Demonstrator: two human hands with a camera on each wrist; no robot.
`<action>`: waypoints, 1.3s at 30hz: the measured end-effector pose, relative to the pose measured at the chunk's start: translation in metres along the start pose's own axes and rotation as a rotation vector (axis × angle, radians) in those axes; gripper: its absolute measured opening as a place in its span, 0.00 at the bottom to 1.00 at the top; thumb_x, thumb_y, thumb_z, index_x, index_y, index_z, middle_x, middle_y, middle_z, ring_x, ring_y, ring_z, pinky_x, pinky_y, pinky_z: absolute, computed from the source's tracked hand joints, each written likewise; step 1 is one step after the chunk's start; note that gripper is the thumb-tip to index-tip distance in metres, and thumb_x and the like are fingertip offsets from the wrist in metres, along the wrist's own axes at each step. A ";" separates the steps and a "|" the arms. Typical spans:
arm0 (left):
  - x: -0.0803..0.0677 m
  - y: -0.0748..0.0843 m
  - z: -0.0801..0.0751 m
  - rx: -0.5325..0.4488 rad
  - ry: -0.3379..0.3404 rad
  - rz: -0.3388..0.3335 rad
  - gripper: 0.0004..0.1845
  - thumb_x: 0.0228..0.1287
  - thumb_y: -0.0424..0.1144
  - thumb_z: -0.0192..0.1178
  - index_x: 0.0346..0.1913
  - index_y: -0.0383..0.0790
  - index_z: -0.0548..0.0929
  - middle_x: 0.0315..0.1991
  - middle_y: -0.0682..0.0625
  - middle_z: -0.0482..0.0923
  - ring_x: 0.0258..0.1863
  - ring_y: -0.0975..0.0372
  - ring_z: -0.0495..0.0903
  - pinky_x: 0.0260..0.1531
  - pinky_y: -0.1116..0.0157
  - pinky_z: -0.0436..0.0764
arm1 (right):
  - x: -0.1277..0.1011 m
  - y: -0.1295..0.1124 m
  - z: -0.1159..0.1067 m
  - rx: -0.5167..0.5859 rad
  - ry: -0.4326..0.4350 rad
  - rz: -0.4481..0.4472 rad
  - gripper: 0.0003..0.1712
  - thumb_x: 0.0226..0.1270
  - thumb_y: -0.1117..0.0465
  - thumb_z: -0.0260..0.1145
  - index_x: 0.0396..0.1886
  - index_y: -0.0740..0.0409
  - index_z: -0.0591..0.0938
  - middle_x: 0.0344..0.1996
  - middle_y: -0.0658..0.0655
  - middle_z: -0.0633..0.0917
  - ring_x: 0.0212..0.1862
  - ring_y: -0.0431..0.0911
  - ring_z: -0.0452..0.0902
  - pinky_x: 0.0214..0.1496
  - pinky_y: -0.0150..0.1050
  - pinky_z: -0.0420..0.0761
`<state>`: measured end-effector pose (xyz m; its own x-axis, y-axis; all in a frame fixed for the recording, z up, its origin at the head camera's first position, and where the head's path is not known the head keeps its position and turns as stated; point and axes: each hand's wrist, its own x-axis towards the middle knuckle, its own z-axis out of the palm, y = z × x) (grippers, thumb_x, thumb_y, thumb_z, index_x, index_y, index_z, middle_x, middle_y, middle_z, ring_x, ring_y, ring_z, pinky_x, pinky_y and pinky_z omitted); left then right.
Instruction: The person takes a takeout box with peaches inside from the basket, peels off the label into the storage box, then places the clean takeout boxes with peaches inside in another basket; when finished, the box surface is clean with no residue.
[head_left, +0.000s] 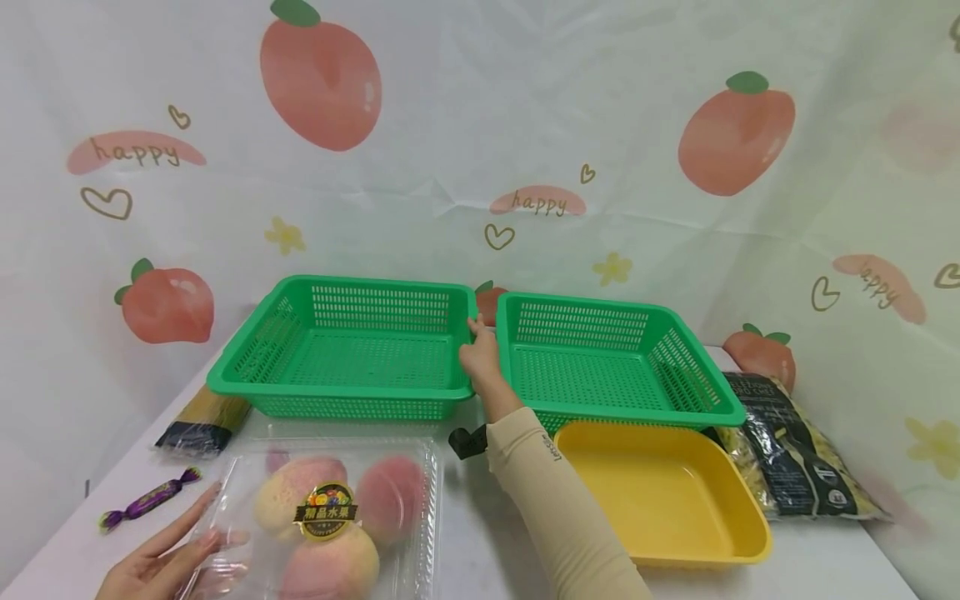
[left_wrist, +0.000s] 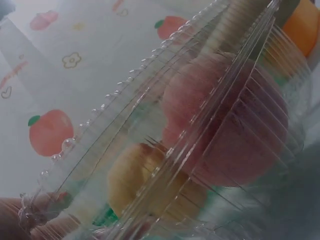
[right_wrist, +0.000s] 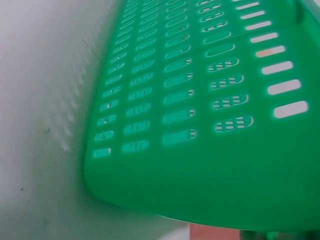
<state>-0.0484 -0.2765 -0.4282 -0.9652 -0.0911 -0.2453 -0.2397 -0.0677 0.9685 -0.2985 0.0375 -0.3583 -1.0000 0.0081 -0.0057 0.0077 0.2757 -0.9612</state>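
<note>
A clear plastic box (head_left: 431,517) of peaches (head_left: 330,562), with a black and gold label on its lid, is at the front left. My left hand (head_left: 161,562) grips its left side, thumb over the edge. In the left wrist view the box appears tilted, a pink peach (left_wrist: 225,125) pressed close behind the ribbed wall. My right hand (head_left: 482,357) reaches forward and holds the right rim of the left green basket (head_left: 345,390), its fingers partly hidden. The right wrist view is filled by the slotted green wall (right_wrist: 190,180).
A second green basket (head_left: 622,408) stands to the right, behind a yellow tray (head_left: 660,554). A pasta bag (head_left: 806,458) lies far right. Left are a packet (head_left: 206,417) under the basket's edge and a purple wrapped candy (head_left: 152,500). A black object (head_left: 467,443) shows beside the right sleeve.
</note>
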 end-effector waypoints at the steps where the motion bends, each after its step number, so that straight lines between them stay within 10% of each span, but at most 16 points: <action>1: 0.000 0.000 0.000 0.012 -0.016 0.008 0.25 0.70 0.40 0.50 0.54 0.84 0.67 0.34 0.60 0.86 0.30 0.60 0.86 0.27 0.66 0.84 | 0.000 0.000 0.000 0.002 0.000 0.001 0.35 0.64 0.79 0.43 0.72 0.60 0.56 0.75 0.53 0.48 0.75 0.52 0.40 0.28 0.36 0.60; 9: 0.005 -0.010 0.001 -0.124 -0.300 0.231 0.27 0.72 0.34 0.45 0.61 0.76 0.67 0.41 0.57 0.86 0.34 0.60 0.86 0.29 0.64 0.84 | 0.002 -0.001 0.000 0.031 0.003 0.016 0.36 0.62 0.80 0.42 0.71 0.61 0.56 0.75 0.53 0.48 0.75 0.52 0.39 0.31 0.37 0.61; 17: 0.005 -0.013 0.016 -0.128 -0.329 0.334 0.30 0.72 0.28 0.43 0.65 0.69 0.65 0.41 0.55 0.86 0.34 0.59 0.86 0.27 0.62 0.84 | 0.001 -0.007 -0.002 -0.055 0.039 -0.020 0.33 0.62 0.76 0.49 0.69 0.67 0.59 0.73 0.60 0.54 0.74 0.54 0.46 0.49 0.40 0.68; 26: 0.003 0.000 0.040 0.085 0.044 0.042 0.25 0.66 0.37 0.56 0.52 0.80 0.71 0.31 0.58 0.86 0.27 0.60 0.86 0.25 0.64 0.84 | -0.011 -0.028 -0.011 -0.066 -0.080 -0.006 0.34 0.67 0.68 0.55 0.71 0.62 0.56 0.75 0.54 0.49 0.75 0.52 0.40 0.68 0.48 0.64; 29: 0.002 0.006 0.047 0.129 0.072 -0.012 0.26 0.64 0.40 0.58 0.58 0.77 0.68 0.32 0.59 0.86 0.30 0.61 0.86 0.28 0.63 0.85 | -0.015 -0.033 -0.016 -0.069 -0.121 0.002 0.35 0.67 0.65 0.56 0.72 0.60 0.56 0.74 0.54 0.50 0.75 0.52 0.41 0.71 0.50 0.61; 33: 0.002 0.013 0.054 0.163 0.013 -0.044 0.30 0.66 0.42 0.57 0.67 0.68 0.61 0.36 0.57 0.86 0.32 0.59 0.86 0.31 0.63 0.85 | -0.020 -0.039 -0.023 -0.075 -0.169 -0.012 0.36 0.67 0.62 0.57 0.72 0.59 0.56 0.74 0.54 0.53 0.75 0.51 0.43 0.72 0.51 0.58; 39: 0.007 0.016 0.060 0.088 -0.158 0.017 0.26 0.69 0.39 0.52 0.53 0.83 0.65 0.37 0.58 0.86 0.32 0.59 0.87 0.31 0.65 0.84 | -0.028 -0.046 -0.034 -0.150 -0.232 -0.036 0.35 0.67 0.59 0.59 0.72 0.53 0.58 0.73 0.53 0.56 0.75 0.50 0.45 0.71 0.52 0.59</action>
<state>-0.0653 -0.2188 -0.4122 -0.9718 0.0666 -0.2260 -0.2252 0.0204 0.9741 -0.2710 0.0575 -0.3041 -0.9741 -0.2200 -0.0523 -0.0441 0.4116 -0.9103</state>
